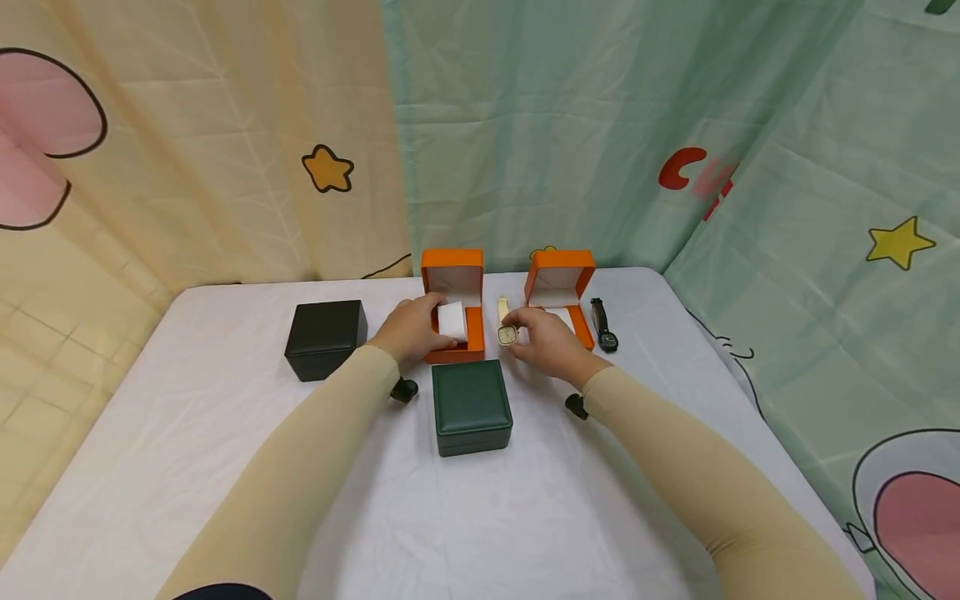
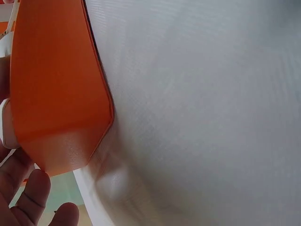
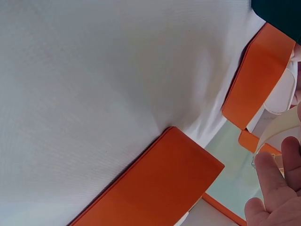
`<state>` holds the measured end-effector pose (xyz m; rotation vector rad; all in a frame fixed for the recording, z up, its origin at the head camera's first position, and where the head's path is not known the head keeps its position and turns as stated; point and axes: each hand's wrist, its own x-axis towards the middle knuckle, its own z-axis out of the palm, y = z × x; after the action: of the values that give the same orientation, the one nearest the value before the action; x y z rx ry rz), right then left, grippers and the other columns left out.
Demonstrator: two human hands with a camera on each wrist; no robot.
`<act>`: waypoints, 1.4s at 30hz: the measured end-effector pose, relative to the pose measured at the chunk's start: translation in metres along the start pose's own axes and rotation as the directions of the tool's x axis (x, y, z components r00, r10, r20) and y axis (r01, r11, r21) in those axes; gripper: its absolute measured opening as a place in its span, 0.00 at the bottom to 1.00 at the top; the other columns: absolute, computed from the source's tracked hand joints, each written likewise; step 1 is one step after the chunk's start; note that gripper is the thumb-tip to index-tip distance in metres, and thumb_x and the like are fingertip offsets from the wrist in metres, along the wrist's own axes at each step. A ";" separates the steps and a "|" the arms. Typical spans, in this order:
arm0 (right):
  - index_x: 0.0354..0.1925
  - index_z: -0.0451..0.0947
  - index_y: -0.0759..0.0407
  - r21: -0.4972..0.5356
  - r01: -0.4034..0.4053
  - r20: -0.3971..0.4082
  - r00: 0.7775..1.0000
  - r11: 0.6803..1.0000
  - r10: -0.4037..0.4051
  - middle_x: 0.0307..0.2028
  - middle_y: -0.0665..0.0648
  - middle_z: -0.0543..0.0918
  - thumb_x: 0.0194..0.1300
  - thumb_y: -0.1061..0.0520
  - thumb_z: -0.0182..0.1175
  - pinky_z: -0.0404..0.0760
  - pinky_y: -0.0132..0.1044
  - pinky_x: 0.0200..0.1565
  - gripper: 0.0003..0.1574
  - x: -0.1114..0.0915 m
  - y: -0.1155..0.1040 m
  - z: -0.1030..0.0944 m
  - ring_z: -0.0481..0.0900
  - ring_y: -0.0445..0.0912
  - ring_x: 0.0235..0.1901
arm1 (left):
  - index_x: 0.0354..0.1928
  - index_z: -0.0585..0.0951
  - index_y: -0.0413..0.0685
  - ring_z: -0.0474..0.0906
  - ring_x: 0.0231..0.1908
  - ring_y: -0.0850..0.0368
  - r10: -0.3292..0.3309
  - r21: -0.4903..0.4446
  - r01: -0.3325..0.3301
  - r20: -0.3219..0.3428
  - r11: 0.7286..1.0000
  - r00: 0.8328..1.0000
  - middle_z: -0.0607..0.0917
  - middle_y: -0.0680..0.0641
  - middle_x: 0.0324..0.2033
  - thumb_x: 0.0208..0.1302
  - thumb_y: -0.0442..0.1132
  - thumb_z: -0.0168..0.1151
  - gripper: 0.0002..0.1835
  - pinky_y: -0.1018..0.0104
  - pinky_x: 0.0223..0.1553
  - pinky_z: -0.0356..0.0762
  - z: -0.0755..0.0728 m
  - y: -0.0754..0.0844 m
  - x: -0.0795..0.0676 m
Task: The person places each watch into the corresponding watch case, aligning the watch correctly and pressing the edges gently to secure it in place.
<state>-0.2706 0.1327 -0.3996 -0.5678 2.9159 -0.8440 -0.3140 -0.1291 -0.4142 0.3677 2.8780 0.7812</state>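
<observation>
In the head view my left hand (image 1: 412, 329) grips a white watch cushion (image 1: 452, 322) between thumb and fingers, at the left orange watch box (image 1: 452, 260), whose lid stands up. In the left wrist view that box's orange side (image 2: 59, 75) hides most of the cushion. A cream-strapped wristwatch (image 1: 507, 335) with a squarish gold face is pinched in my right hand (image 1: 551, 343), between the two orange boxes. Its pale strap (image 3: 275, 132) shows in the right wrist view. The right orange watch box (image 1: 561, 258) is also open, a white cushion partly visible behind my hand.
A dark green box (image 1: 471, 400) with its lid down sits in front of the left orange box. Further left is a closed black box (image 1: 327, 333). A black wristwatch (image 1: 606, 332) lies right of the orange boxes. Curtains hang behind the white-covered table (image 1: 525, 533).
</observation>
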 end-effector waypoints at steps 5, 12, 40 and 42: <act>0.60 0.80 0.58 0.001 -0.003 -0.002 1.000 1.000 0.003 0.58 0.58 0.85 0.69 0.58 0.71 0.79 0.51 0.67 0.23 0.001 -0.001 0.001 0.81 0.56 0.61 | 0.71 0.71 0.49 0.74 0.58 0.43 0.023 -0.011 -0.023 -0.012 1.000 1.000 0.81 0.45 0.61 0.59 0.54 0.80 0.42 0.49 0.66 0.75 -0.002 0.000 -0.002; 0.61 0.80 0.58 0.003 0.001 0.001 1.000 1.000 -0.001 0.59 0.58 0.84 0.69 0.58 0.70 0.79 0.52 0.68 0.24 0.002 -0.002 0.002 0.81 0.57 0.62 | 0.68 0.71 0.50 0.75 0.55 0.45 0.028 -0.027 -0.029 -0.033 0.999 0.999 0.81 0.46 0.60 0.59 0.52 0.80 0.40 0.51 0.64 0.77 -0.002 -0.001 -0.003; 0.60 0.79 0.59 0.094 0.092 -0.090 0.992 0.991 -0.084 0.55 0.57 0.86 0.69 0.58 0.71 0.83 0.50 0.64 0.23 -0.008 -0.016 -0.008 0.86 0.53 0.57 | 0.74 0.63 0.48 0.76 0.57 0.45 0.151 -0.160 -0.160 -0.069 0.974 0.986 0.66 0.40 0.71 0.63 0.42 0.75 0.41 0.51 0.61 0.83 -0.022 0.013 -0.038; 0.60 0.79 0.59 0.110 0.110 -0.103 0.990 0.988 -0.099 0.55 0.57 0.86 0.69 0.59 0.71 0.83 0.50 0.63 0.23 -0.009 -0.019 -0.010 0.86 0.53 0.57 | 0.74 0.63 0.48 0.76 0.57 0.44 0.165 -0.163 -0.174 -0.070 0.971 0.984 0.66 0.40 0.71 0.64 0.42 0.76 0.41 0.51 0.61 0.83 -0.023 0.015 -0.042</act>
<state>-0.2573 0.1257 -0.3812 -0.6937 2.9202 -1.0748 -0.2756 -0.1388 -0.3842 0.5853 2.8312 1.0716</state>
